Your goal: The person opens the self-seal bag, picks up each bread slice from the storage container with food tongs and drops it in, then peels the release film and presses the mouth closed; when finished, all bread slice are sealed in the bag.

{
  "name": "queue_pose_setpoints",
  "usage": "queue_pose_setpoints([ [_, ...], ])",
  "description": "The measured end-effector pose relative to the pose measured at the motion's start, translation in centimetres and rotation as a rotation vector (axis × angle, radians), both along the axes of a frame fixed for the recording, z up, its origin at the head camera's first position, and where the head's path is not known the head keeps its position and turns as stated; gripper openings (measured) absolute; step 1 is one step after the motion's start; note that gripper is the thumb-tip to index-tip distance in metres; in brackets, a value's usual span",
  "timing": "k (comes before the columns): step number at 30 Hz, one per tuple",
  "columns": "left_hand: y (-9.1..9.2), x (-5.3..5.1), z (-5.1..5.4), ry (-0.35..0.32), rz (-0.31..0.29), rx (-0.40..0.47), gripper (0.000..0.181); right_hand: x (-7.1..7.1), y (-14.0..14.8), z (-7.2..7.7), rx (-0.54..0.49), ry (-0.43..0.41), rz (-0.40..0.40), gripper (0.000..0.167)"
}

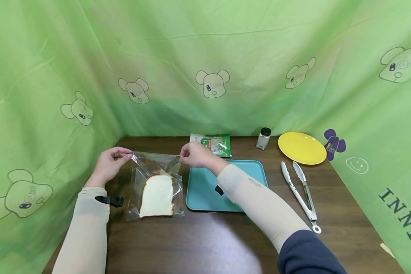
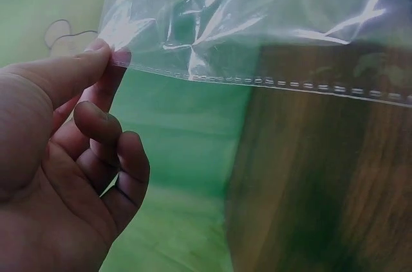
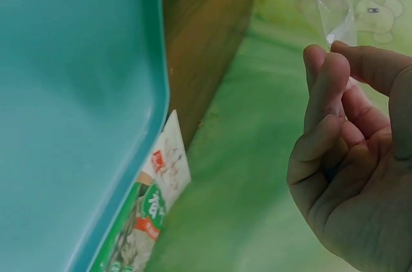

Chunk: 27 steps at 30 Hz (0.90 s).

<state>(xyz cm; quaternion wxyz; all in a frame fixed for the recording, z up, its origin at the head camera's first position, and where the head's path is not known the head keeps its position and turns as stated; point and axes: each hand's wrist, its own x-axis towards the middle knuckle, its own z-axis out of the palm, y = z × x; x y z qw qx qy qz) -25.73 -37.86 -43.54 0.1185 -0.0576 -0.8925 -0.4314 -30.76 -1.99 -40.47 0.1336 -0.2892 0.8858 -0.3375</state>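
A clear plastic bag (image 1: 179,198) lies on the table with a slice of white bread (image 1: 157,198) inside or beneath its film. My left hand (image 1: 110,164) pinches one top corner of the bag between thumb and forefinger. The other corner is pinched by my right hand (image 1: 198,154), so the upper edge is stretched between the two and lifted. In the left wrist view, the left hand (image 2: 84,124) grips the film (image 2: 212,21) near a dashed seam, its other fingers loosely curled. The right wrist view shows the right hand (image 3: 354,137) with fingertips together on the film.
A teal tray (image 1: 205,190) sits under my right forearm. Behind it lies a green food packet (image 1: 222,146). Farther right are a black-capped jar (image 1: 263,139), a yellow plate (image 1: 301,148) and tongs (image 1: 299,194). Green printed cloth (image 1: 212,38) walls the table's back and sides.
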Motion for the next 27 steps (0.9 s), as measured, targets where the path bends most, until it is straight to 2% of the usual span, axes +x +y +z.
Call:
queue_pose_setpoints([
  [7,0.2,-0.9,-1.0,-0.016,0.002,0.018,0.023,-0.8,0.0,-0.7,0.005,-0.006,-0.014,0.015],
  [14,0.5,-1.9,-1.6,-0.036,0.023,0.0,0.024,-1.9,-0.3,-1.7,0.027,0.012,-0.061,0.012],
  [22,0.7,-2.8,-3.2,-0.07,0.035,0.03,0.022,-3.1,-0.6,-3.4,0.033,-0.07,-0.129,0.012],
  [27,0.9,-3.2,-4.0,-0.084,0.05,0.038,0.022,-3.6,-1.0,-4.1,0.043,-0.072,-0.162,0.013],
])
